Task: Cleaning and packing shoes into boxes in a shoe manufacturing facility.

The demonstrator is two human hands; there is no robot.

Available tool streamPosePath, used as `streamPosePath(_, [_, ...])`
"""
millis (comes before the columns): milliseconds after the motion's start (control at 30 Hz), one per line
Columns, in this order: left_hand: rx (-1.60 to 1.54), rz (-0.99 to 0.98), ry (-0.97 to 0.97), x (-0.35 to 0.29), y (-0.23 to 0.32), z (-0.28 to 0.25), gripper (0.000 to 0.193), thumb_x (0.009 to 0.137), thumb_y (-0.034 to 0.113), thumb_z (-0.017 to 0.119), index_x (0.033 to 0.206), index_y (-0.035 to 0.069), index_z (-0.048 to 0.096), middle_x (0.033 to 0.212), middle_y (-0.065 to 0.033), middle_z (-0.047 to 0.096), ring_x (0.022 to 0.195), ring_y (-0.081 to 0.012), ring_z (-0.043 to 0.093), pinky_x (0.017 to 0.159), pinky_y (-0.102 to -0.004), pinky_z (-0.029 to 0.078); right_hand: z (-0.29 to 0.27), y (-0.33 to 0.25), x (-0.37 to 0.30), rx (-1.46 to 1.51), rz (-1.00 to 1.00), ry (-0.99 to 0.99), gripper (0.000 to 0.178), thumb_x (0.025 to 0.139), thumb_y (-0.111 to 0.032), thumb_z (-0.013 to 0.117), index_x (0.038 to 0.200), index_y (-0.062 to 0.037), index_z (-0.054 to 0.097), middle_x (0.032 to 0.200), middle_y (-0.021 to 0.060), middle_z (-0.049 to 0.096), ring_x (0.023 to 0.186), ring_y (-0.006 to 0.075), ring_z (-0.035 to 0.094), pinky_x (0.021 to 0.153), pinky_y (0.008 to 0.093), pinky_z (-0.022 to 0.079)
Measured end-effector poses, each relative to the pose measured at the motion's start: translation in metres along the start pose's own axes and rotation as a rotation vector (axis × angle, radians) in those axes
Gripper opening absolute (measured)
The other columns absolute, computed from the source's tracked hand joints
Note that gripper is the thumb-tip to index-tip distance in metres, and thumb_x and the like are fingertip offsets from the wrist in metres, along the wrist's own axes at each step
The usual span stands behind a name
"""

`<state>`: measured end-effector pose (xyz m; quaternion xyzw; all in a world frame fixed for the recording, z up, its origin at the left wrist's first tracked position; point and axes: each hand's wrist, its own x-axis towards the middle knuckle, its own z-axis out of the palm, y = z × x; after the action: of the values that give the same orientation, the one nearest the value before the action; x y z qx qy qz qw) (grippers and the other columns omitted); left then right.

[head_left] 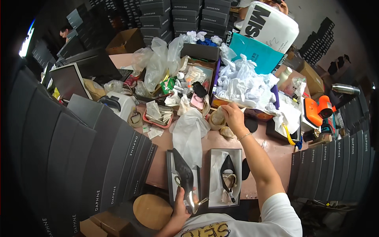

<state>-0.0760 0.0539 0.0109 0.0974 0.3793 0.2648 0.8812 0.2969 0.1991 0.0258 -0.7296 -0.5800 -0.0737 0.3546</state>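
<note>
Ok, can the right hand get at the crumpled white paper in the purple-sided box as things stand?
Likely yes. The right hand is at the round container, just this side of the purple-sided box; the crumpled white paper heaps above its open top, with nothing visibly blocking.

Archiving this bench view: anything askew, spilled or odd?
White tissue trails out past the far end of the left shoebox, whereas the right shoebox contains its tissue; and paper slips sit loose outside the red tray holding similar ones. No damage visible.
</note>
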Motion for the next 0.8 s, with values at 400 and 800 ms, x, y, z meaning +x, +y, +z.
streamPosePath(400, [0.006, 0.033, -0.151, 0.015, 0.024, 0.026, 0.068, 0.090, 0.061, 0.047, 0.118, 0.000, 0.050, 0.073, -0.0093, 0.058, 0.063, -0.0184, 0.055, 0.051, -0.0283, 0.043, 0.024, 0.018, -0.021, 0.234, 0.111, 0.024, 0.039, 0.077, -0.003, 0.068, 0.112, -0.0036, 0.052, 0.119, 0.0227, 0.051, 0.111, 0.0418, 0.050, 0.095, 0.0441, 0.043])
streamPosePath(800, [-0.060, -0.044, -0.114, 0.015, 0.036, 0.039, 0.067, 0.091, 0.062, 0.043, 0.118, 0.000, 0.048, 0.069, -0.0077, 0.055, 0.061, -0.0167, 0.053, 0.051, -0.0266, 0.042, -0.025, 0.009, -0.036, 0.119, 0.148, 0.371, 0.036, 0.081, -0.009, 0.069, 0.111, 0.0023, 0.053, 0.112, 0.0198, 0.056, 0.105, 0.0358, 0.054, 0.094, 0.0379, 0.042])
